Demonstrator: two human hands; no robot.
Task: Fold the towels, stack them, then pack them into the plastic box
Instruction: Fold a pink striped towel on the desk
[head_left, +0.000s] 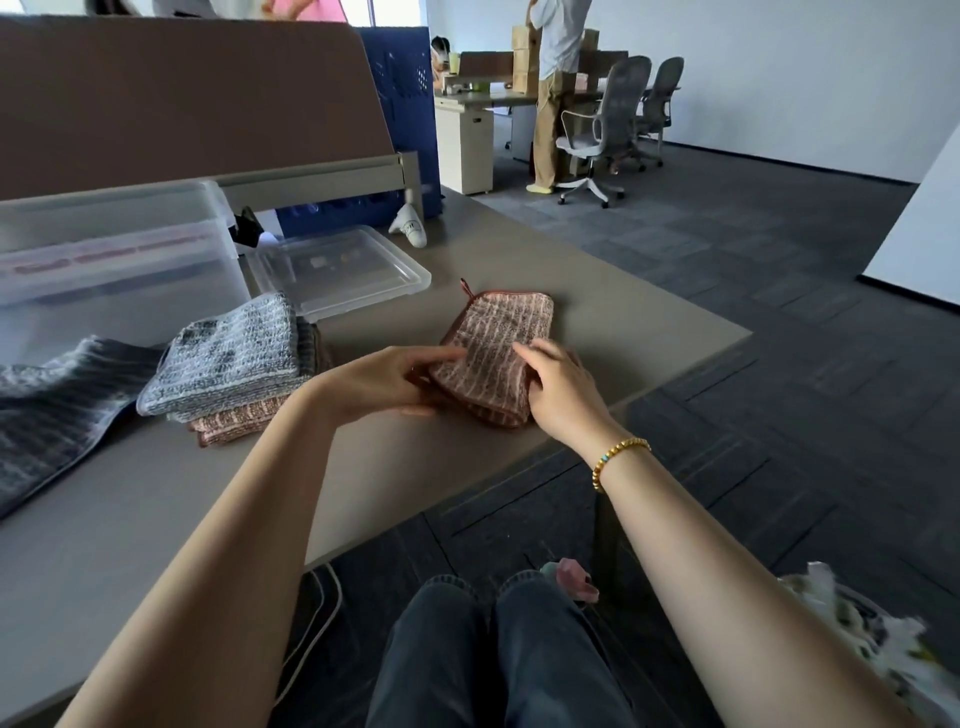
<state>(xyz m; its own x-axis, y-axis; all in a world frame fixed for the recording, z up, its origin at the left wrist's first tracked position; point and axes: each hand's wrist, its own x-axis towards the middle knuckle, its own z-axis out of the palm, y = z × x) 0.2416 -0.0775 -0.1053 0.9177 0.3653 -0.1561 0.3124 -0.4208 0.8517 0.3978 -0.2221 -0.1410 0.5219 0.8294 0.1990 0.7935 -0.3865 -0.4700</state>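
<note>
A folded pink-brown striped towel (493, 338) lies near the table's right edge. My left hand (395, 382) grips its near-left corner, thumb on top and fingers under. My right hand (558, 387) holds its near-right edge, fingers curled over the fold. To the left stands a stack: a folded grey towel (228, 358) on top of a folded pink towel (234, 421). An unfolded dark grey towel (47, 415) is spread at the far left. The clear plastic box (114, 260) stands behind the stack, with its lid (337, 270) lying flat beside it.
A brown partition (182, 98) rises behind the table (156, 499). A small white object (410, 226) lies near the lid. The table's edge runs diagonally just right of my hands. Office chairs (608, 124) and a standing person (553, 93) are far back.
</note>
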